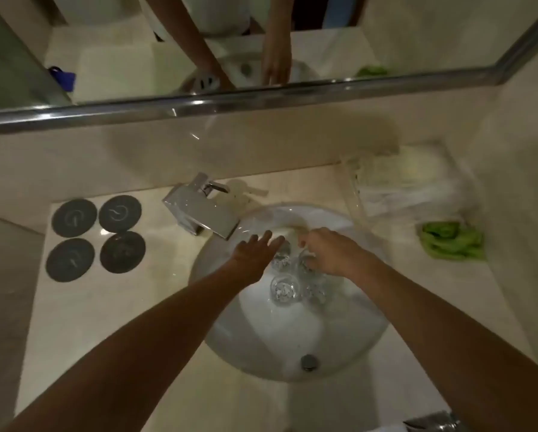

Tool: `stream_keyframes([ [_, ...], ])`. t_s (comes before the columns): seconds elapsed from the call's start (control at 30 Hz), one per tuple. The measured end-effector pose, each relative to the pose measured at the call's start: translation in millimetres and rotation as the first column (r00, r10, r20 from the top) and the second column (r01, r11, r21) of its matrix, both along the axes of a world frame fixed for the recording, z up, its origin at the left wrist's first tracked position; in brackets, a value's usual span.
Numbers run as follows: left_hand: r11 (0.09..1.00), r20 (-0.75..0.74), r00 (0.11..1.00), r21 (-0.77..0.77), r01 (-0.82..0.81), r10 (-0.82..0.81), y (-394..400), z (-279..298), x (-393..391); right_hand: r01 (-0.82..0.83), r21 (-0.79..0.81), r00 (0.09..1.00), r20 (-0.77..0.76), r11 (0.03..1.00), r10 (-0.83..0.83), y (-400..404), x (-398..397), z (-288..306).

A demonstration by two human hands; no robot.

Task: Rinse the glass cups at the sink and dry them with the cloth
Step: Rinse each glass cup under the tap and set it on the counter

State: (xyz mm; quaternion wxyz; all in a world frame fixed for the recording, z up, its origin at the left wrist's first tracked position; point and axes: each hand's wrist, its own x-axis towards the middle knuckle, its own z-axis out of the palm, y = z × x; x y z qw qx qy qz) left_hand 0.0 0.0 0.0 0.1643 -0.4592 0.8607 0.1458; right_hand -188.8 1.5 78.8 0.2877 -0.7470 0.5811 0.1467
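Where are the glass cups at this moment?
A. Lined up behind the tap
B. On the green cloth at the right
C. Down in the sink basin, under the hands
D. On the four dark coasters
C: the glass cups stand clustered inside the sink basin, while the dark coasters and the green cloth hold none.

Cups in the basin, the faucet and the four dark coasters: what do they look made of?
Cups: clear glass, the basin shows through them. Faucet: polished metal, probably chrome, with mirror-like reflections. Coasters: matte dark grey discs, maybe silicone or slate; the dim picture leaves that open.
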Motion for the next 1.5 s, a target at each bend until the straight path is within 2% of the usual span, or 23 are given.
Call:
stream_keyframes([
  [0.07,1.0,0.008,1.0,-0.002,0.015,-0.015,-11.0,-7.4,-9.7,0.088,-0.026,0.995,0.051,0.996,-0.087,-7.9,-8.9,-11.4],
  [0.2,0.999,-0.002,1.0,0.039,0.029,-0.029,-20.1,-33.4,-20.0,0.143,-0.005,0.989,0.049,0.99,-0.143,-11.0,-25.4,-32.9],
  [0.4,0.991,-0.177,0.984,0.137,-0.004,0.029,-24.2,-62.5,-25.0,0.253,0.059,0.96,0.107,0.966,-0.258,-9.7,-40.9,-56.6],
  [0.53,0.988,-0.189,0.981,0.153,-0.011,0.04,-26.4,-60.9,-20.6,0.254,0.11,0.949,0.162,0.961,-0.269,-11.1,-41.7,-65.0],
  [0.67,0.977,-0.242,0.951,0.138,-0.164,0.194,-23.6,-46.2,-19.5,0.224,0.126,0.94,0.232,0.967,-0.248,-10.3,-34.5,-71.1],
  [0.8,0.902,-0.418,0.8,0.219,-0.371,0.431,-17.8,-16.2,-30.9,0.257,0.186,0.857,0.409,0.948,-0.312,1.6,-27.4,-69.7],
  [0.9,0.847,-0.492,0.689,0.292,-0.445,0.532,-18.0,12.2,-41.7,0.35,0.07,0.795,0.506,0.934,-0.336,14.1,-17.1,-66.5],
  [1.0,0.807,-0.504,0.632,0.326,-0.493,0.59,-16.2,41.2,-47.4,0.422,-0.115,0.778,0.555,0.899,-0.294,19.7,-3.9,-60.5],
  [1.07,0.79,-0.512,0.604,0.339,-0.511,0.611,-13.4,59.2,-47.3,0.488,-0.198,0.728,0.63,0.85,-0.271,20.1,4.5,-55.0],
  [1.13,0.793,-0.516,0.602,0.356,-0.495,0.608,-11.7,74.6,-41.9,0.513,-0.256,0.699,0.679,0.819,-0.225,18.9,11.8,-50.1],
  [1.23,0.826,-0.456,0.693,0.382,-0.414,0.558,-15.1,97.0,-21.4,0.527,-0.206,0.68,0.684,0.824,-0.264,16.2,20.7,-47.5],
  [1.3,0.865,-0.462,0.738,0.353,-0.357,0.493,-21.6,113.7,-5.1,0.537,-0.178,0.668,0.687,0.824,-0.287,14.7,27.8,-49.0],
  [1.33,0.887,-0.505,0.731,0.302,-0.349,0.46,-26.7,121.7,2.7,0.541,-0.181,0.66,0.697,0.821,-0.281,14.1,30.8,-51.4],
  [1.4,0.91,-0.594,0.702,0.141,-0.39,0.392,-40.8,133.5,21.1,0.55,-0.168,0.643,0.71,0.818,-0.286,14.0,37.7,-55.9],
  [1.5,0.885,-0.545,0.766,-0.087,-0.457,0.342,-68.9,131.5,50.7,0.516,-0.11,0.654,0.691,0.85,-0.308,14.4,48.6,-64.3],
])
